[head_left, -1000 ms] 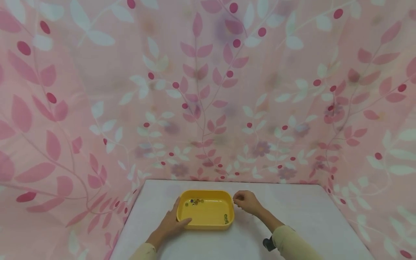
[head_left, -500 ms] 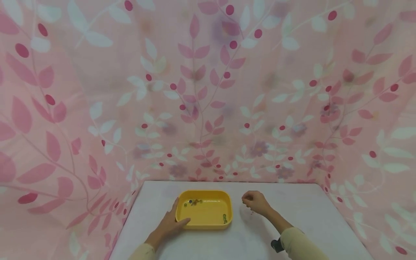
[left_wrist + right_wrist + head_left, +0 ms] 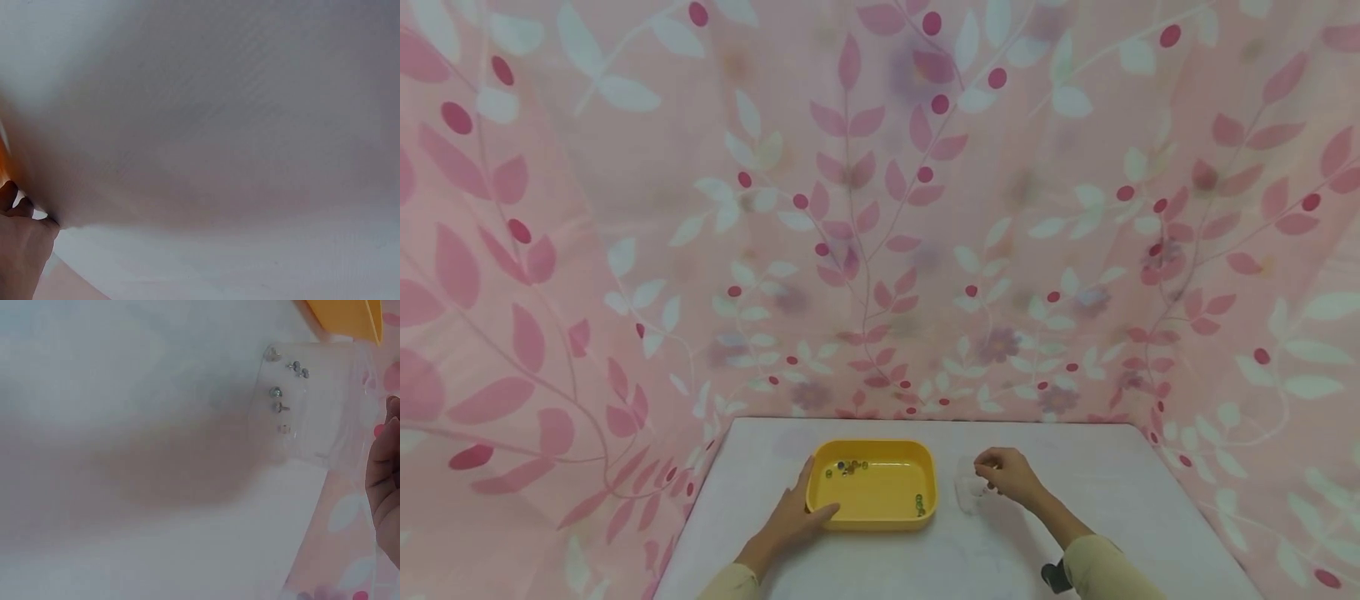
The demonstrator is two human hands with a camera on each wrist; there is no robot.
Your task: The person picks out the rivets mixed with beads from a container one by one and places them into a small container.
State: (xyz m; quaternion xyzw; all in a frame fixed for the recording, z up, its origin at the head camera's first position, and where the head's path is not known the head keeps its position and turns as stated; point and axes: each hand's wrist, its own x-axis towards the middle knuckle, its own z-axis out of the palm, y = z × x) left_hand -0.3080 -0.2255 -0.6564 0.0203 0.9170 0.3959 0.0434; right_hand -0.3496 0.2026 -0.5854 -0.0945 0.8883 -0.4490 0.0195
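Observation:
A shallow yellow tray (image 3: pixel 880 493) stands on the table in the head view. My left hand (image 3: pixel 792 512) holds its left end, fingers along the outer side and thumb over the front rim. Small round beads lie in it: a mixed cluster (image 3: pixel 852 467) near the back left and green ones (image 3: pixel 920 505) by the right front corner. Right of the tray, my right hand (image 3: pixel 1007 473) has curled fingers pinching at the edge of a clear plastic bag (image 3: pixel 325 387). Several small metal pieces (image 3: pixel 276 392) with round heads, some with short stems, are in the bag. The fingertips' contact is partly hidden.
A white cloth-covered table (image 3: pixel 880 558) fills the front, its back edge meeting pink leaf-patterned fabric (image 3: pixel 880 250) that hangs behind and at both sides. A black device (image 3: pixel 1057 577) sits at the right wrist. The left wrist view is mostly table surface (image 3: pixel 219 125).
My right hand has moved right, away from the tray's right end. The clear bag's outline now shows beside its fingers. My left hand and the tray have stayed in place.

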